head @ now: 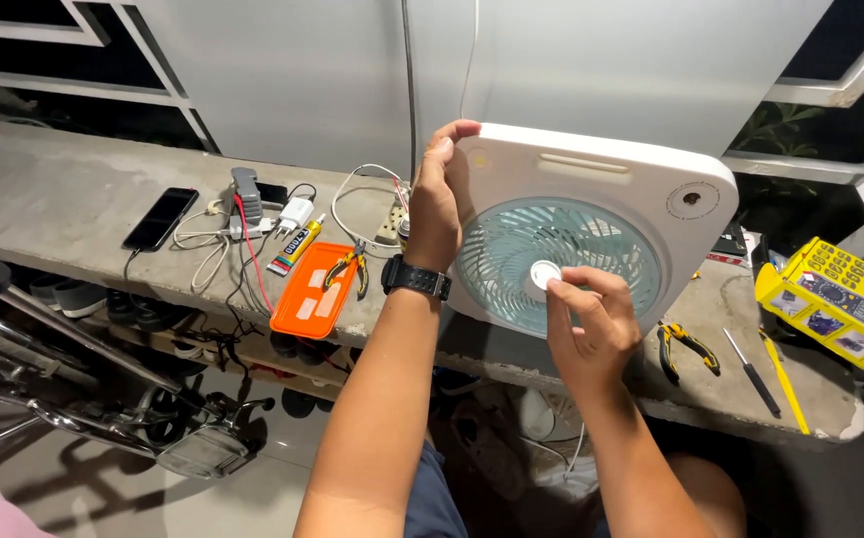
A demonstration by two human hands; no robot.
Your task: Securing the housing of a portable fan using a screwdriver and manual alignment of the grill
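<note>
Box fan (591, 189) stands tilted on concrete ledge (63, 189), white housing, pale teal blades. Left hand (434, 204) clasps housing edge at 9 o'clock, thumb over top corner; black watch (415, 278) on wrist. Right hand (588, 324) pinches white hub cap (544, 274) at blade centre with fingertips. Orange tray (312, 291) at 9 o'clock of fan, small pliers (349, 266) on it. Yellow-handled pliers (686, 346), screwdriver (752, 374), yellow box (836, 299) at 3–4 o'clock.
</note>
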